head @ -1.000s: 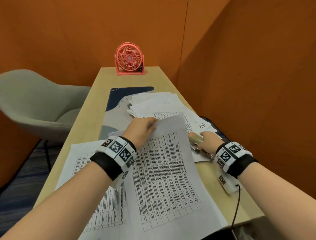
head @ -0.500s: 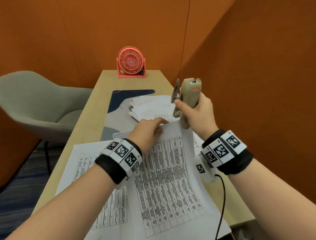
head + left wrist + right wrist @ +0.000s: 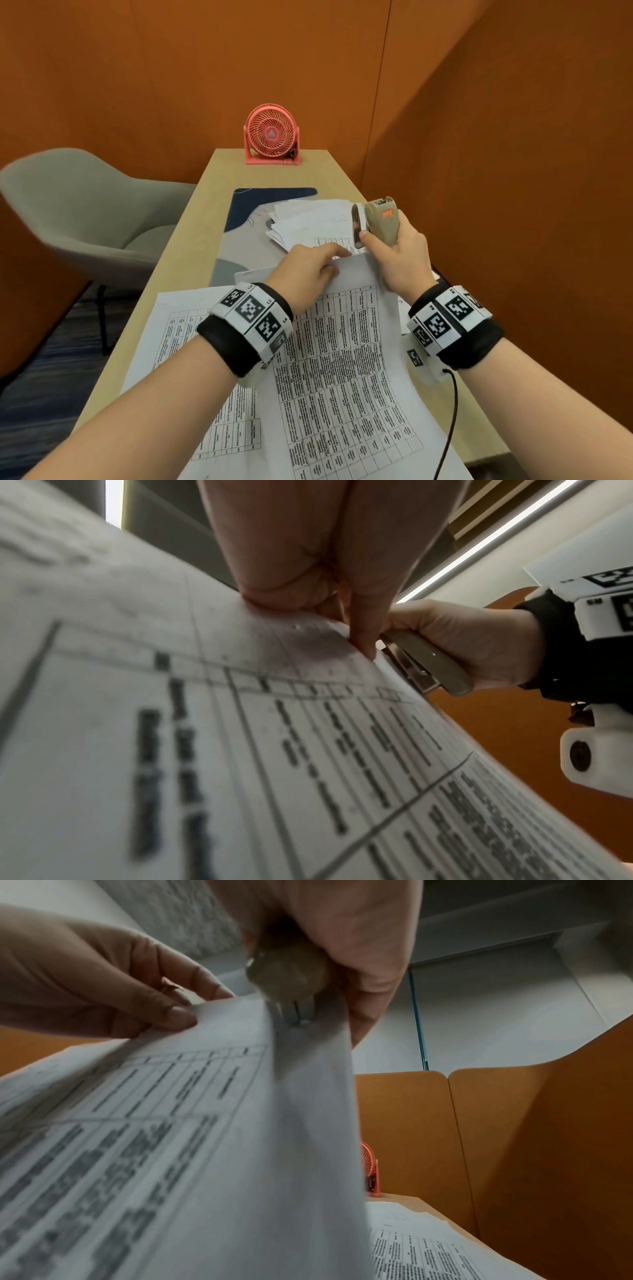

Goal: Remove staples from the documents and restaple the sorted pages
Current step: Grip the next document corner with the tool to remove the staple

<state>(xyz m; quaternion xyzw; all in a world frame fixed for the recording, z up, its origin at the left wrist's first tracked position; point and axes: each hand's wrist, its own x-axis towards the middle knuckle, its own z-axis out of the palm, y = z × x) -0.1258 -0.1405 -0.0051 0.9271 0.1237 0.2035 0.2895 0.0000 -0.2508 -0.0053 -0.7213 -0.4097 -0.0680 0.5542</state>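
A printed document (image 3: 346, 370) of table pages is lifted at its far end over the desk. My left hand (image 3: 308, 270) pinches its top edge, the fingers on the paper (image 3: 308, 631) close to the corner. My right hand (image 3: 399, 255) grips a beige stapler (image 3: 380, 219) held upright, its metal end (image 3: 416, 673) right against the sheet's top right corner (image 3: 301, 1026). In the right wrist view the stapler (image 3: 287, 980) sits at the paper's edge; whether the corner is inside its mouth I cannot tell.
A second printed sheet (image 3: 178, 329) lies flat at the left on the desk (image 3: 198, 212). A loose pile of papers (image 3: 308, 222) sits further back on a blue-grey mat (image 3: 246, 205). A pink fan (image 3: 272, 135) stands at the far end. A grey chair (image 3: 78, 209) is left; orange walls close the right.
My right hand picked the stapler up off the desk, raised it, then lowered it to the document's top right corner. My left hand kept hold of the top edge.
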